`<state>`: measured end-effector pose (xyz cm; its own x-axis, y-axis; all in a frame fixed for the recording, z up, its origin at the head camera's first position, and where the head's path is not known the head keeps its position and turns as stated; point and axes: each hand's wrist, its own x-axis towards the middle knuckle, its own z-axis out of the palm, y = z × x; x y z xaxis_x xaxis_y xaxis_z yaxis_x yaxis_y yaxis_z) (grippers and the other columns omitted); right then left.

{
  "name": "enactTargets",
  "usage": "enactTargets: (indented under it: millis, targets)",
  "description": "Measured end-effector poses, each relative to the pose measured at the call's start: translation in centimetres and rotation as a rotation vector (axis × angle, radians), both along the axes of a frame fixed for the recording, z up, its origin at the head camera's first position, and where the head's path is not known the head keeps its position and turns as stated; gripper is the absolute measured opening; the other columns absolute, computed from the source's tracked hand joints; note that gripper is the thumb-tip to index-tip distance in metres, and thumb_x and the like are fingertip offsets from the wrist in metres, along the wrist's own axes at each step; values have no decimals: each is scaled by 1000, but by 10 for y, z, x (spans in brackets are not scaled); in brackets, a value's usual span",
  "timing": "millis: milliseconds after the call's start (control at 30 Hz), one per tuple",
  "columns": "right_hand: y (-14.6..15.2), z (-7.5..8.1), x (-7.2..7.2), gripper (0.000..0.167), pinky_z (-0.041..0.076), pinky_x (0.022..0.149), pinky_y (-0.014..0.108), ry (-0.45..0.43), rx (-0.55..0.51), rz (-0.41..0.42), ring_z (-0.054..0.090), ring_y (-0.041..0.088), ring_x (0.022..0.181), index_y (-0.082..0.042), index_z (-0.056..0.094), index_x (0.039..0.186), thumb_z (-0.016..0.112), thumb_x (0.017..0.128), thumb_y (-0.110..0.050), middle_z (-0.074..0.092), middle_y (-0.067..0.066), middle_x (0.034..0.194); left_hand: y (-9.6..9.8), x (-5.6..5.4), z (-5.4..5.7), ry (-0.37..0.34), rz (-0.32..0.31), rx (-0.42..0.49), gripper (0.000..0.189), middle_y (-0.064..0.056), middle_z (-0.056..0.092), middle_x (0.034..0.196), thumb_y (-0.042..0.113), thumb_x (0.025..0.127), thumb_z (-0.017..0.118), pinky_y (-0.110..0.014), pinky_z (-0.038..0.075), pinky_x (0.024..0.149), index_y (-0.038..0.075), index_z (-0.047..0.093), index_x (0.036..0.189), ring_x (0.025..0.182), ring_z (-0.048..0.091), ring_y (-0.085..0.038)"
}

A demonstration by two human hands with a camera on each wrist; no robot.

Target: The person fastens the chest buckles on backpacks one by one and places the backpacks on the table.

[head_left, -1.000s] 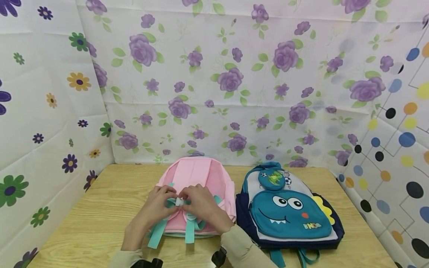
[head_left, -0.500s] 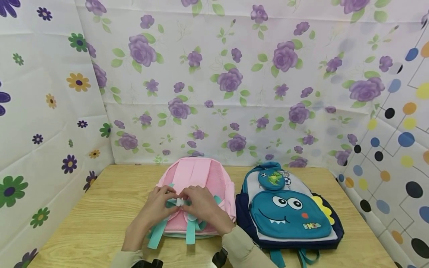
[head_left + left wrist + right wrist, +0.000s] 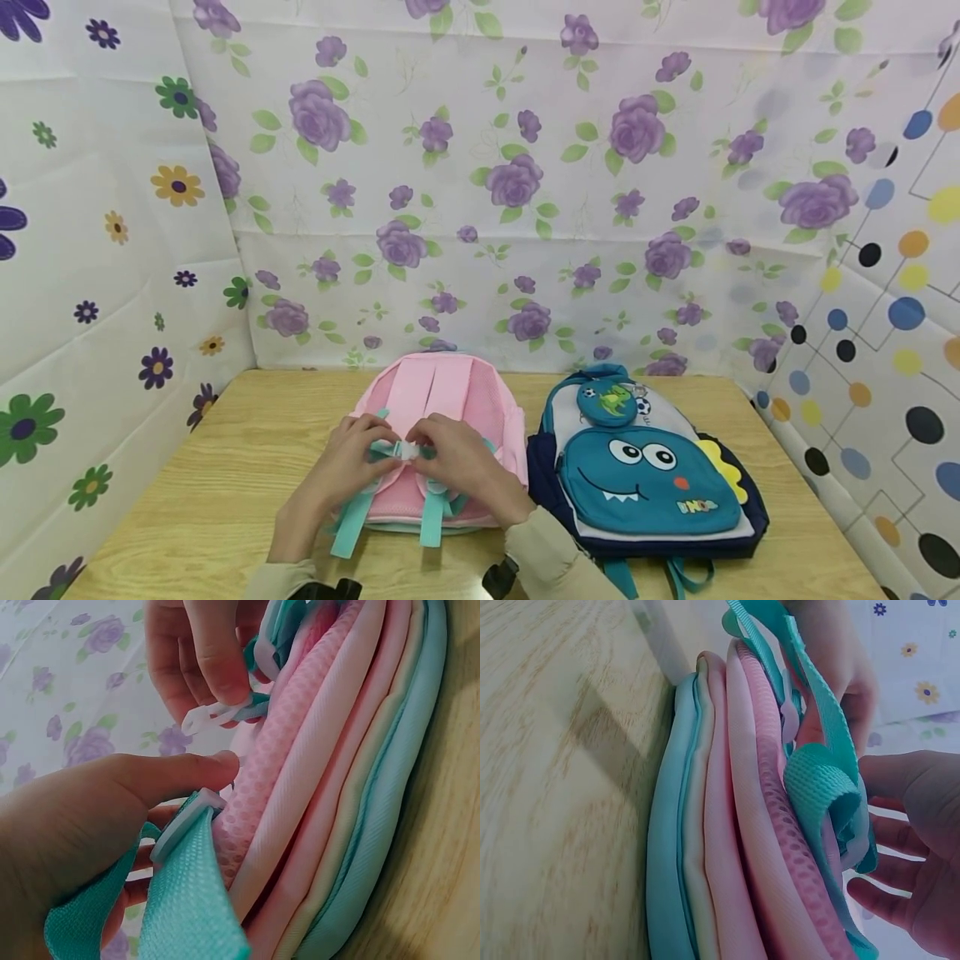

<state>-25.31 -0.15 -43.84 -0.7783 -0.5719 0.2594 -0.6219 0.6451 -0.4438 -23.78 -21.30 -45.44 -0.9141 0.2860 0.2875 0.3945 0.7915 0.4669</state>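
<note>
A pink backpack (image 3: 483, 392) lies with its padded back panel and shoulder straps facing up. Across it runs a narrow teal chest strap (image 3: 384, 448) with a white plastic buckle (image 3: 408, 451). My left hand (image 3: 348, 462) pinches the strap at the buckle's left side, thumb below and fingers above. From the other side my right hand (image 3: 453, 458) pinches the buckle's right end. In the left wrist view, the right fingers hold a white buckle piece (image 3: 212, 716) just above my left thumb. Teal webbing tails (image 3: 354, 525) hang off the bag's lower edge.
A teal and navy dinosaur backpack (image 3: 652, 479) stands close on the right, its straps (image 3: 619, 578) trailing toward the front edge. Both bags are on a wooden table (image 3: 217, 467). Flowered cloth (image 3: 465, 275) hangs behind, with patterned cloths at both sides.
The buckle and my right hand have shifted slightly to the right, and the right webbing tail has moved with them. My left hand stays nearly in place.
</note>
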Motion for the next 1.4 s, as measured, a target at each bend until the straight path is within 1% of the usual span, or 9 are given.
enactTargets:
  millis: [100, 200, 333, 533, 633, 800, 967, 1133, 1400]
  targets:
    - [3, 2, 1, 26, 50, 78, 18, 3, -11, -2, 64, 9, 91, -18, 69, 113, 76, 88, -23, 65, -4, 102, -1, 0, 1, 2, -2, 10, 21, 2, 60, 118, 27, 85, 79, -52, 40, 95, 22, 72, 104, 116, 46, -26]
    - [6, 2, 1, 26, 50, 78, 18, 2, -16, -10, 63, 7, 91, -19, 69, 112, 76, 87, -22, 65, -5, 101, -1, 0, 2, 12, -9, 27, 21, 3, 60, 117, 26, 86, 78, -51, 41, 93, 21, 72, 106, 115, 46, -26]
    - [9, 4, 0, 25, 50, 77, 18, -27, -38, -11, 62, 6, 89, -18, 69, 112, 74, 87, -19, 64, -5, 101, -2, 2, 4, 9, -17, 60, 24, 3, 60, 118, 26, 86, 78, -49, 42, 93, 20, 71, 108, 114, 46, -24]
    - [13, 7, 0, 24, 50, 78, 18, -73, -73, 0, 64, 10, 91, -16, 68, 112, 72, 88, -16, 64, -3, 103, -3, 2, 7, -17, -16, 97, 24, 2, 62, 120, 26, 86, 77, -49, 43, 94, 20, 70, 108, 115, 46, -23]
    - [15, 9, 0, 24, 51, 78, 18, -84, -95, 5, 65, 12, 92, -15, 68, 112, 72, 88, -15, 63, -2, 103, -2, 2, 8, -14, -20, 101, 23, 3, 62, 120, 29, 87, 77, -49, 43, 93, 21, 70, 108, 114, 47, -24]
    - [19, 10, -2, 25, 48, 74, 16, -76, -107, 5, 61, 11, 86, -14, 68, 111, 72, 87, -14, 61, -1, 99, -3, 0, 7, -2, -25, 111, 22, 5, 63, 117, 30, 87, 76, -45, 43, 90, 22, 69, 106, 109, 47, -21]
    - [23, 11, -4, 24, 47, 72, 16, -82, -123, 11, 60, 14, 83, -13, 69, 110, 72, 85, -13, 61, 1, 97, -5, 0, 7, -34, -15, 137, 25, 6, 62, 118, 33, 88, 75, -44, 42, 90, 23, 69, 110, 110, 46, -20]
    - [25, 9, -6, 23, 48, 73, 17, -95, -142, 15, 60, 13, 84, -13, 71, 109, 72, 86, -13, 62, 0, 97, -6, 2, 8, -59, -5, 157, 31, 7, 62, 121, 37, 91, 71, -46, 42, 91, 22, 67, 118, 113, 45, -21]
    - [25, 4, -11, 24, 50, 74, 17, -104, -164, 8, 62, 12, 84, -11, 72, 109, 71, 85, -12, 63, 0, 98, -3, 1, 9, -45, 4, 152, 33, 6, 62, 121, 39, 93, 68, -44, 42, 91, 21, 66, 121, 111, 45, -18]
